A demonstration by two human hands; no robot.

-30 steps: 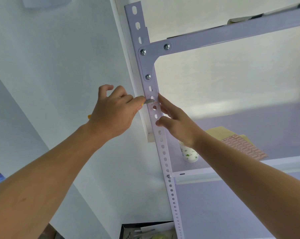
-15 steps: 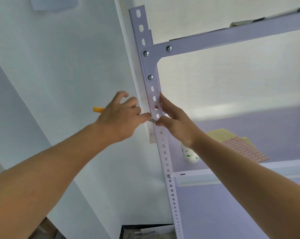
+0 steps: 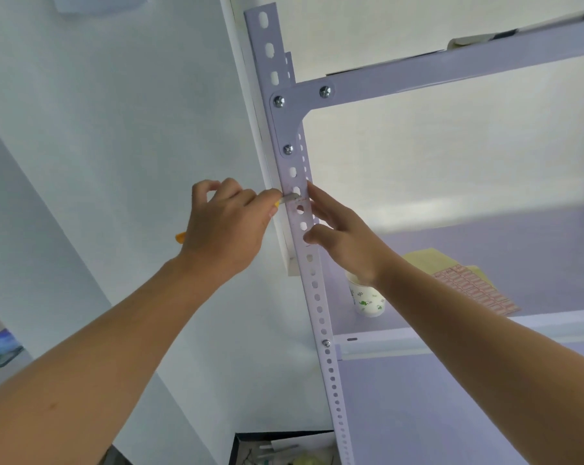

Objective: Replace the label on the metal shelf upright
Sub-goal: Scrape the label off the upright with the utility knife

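A pale perforated metal shelf upright (image 3: 317,297) runs from top centre down to the bottom. A faint reddish label remnant (image 3: 299,209) clings to it at hand height. My left hand (image 3: 226,226) is shut on a yellow-handled scraper knife (image 3: 288,199), whose metal blade lies flat against the upright at the label's upper edge. The yellow handle end (image 3: 180,237) sticks out behind my palm. My right hand (image 3: 341,229) braces the upright's right edge, fingers spread along it and thumb pressing just below the label.
A paper cup with green print (image 3: 367,298) stands on the shelf behind the upright. A sheet of red labels (image 3: 475,292) lies on a tan envelope further right. A dark box of items (image 3: 283,448) sits below. White wall trim runs left of the upright.
The blade went from the label's top down to its lower end, then came back up to the top edge. My right hand has stayed on the upright.
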